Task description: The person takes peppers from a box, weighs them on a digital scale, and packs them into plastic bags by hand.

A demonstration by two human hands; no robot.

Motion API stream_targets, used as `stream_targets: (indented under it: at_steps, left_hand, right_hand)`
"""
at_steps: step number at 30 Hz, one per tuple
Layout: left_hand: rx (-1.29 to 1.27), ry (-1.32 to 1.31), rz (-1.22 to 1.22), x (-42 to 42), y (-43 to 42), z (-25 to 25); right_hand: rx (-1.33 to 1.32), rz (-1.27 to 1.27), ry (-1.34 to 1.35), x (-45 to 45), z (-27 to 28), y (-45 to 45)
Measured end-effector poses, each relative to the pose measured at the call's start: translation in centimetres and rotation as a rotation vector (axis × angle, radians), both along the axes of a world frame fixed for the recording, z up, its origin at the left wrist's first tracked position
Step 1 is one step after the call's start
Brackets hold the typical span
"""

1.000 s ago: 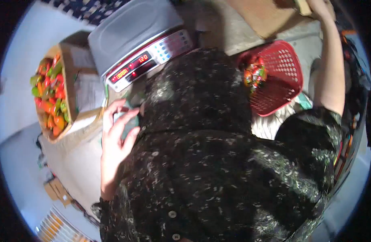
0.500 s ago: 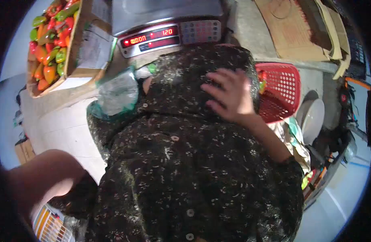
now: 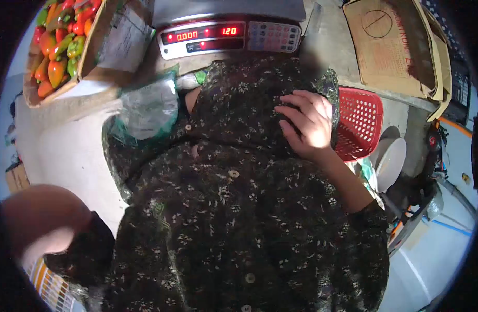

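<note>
My right hand [image 3: 309, 122] lies on the dark floral cloth [image 3: 239, 104] over my lap, fingers stretched out and holding nothing. The red plastic basket [image 3: 361, 122] stands just beyond its outer side, partly hidden by the cloth. On the left, my bare left arm [image 3: 47, 218] is raised close to the camera and blurred. My left hand does not show. A clear plastic bag with green edges [image 3: 148, 112] rests on the cloth over my leg, away from both hands.
Ahead is a digital scale [image 3: 228, 39] with lit red figures. A cardboard box [image 3: 114, 52] of red, orange and green peppers [image 3: 57, 52] stands left. Flattened cardboard [image 3: 384, 47] lies right, with a pale round dish [image 3: 392, 164] below it. An orange-and-white basket [image 3: 49, 286] sits lower left.
My right hand has settled from a blurred, spread pose to lying with its fingers closer together on the cloth. The camera view has shifted slightly. My left arm stays raised.
</note>
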State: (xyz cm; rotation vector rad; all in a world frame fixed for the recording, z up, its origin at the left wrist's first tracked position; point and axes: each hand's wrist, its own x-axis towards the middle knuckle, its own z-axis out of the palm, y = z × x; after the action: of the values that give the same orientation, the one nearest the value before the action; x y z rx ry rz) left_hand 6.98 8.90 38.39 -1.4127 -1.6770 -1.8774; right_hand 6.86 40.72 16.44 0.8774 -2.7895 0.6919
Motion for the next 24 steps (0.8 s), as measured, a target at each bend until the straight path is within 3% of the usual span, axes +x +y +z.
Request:
stream_targets:
  at_steps: [17, 24]
  left_hand:
    - [0.062, 0.038, 0.113, 2.0, -2.7, 0.2]
    - [0.305, 0.030, 0.363, 2.6, -6.3, -0.1]
  right_hand:
    - [0.015, 0.020, 0.015, -0.4, 0.0, -0.4]
    - [0.054, -0.027, -0.036, -1.4, 0.9, -1.0]
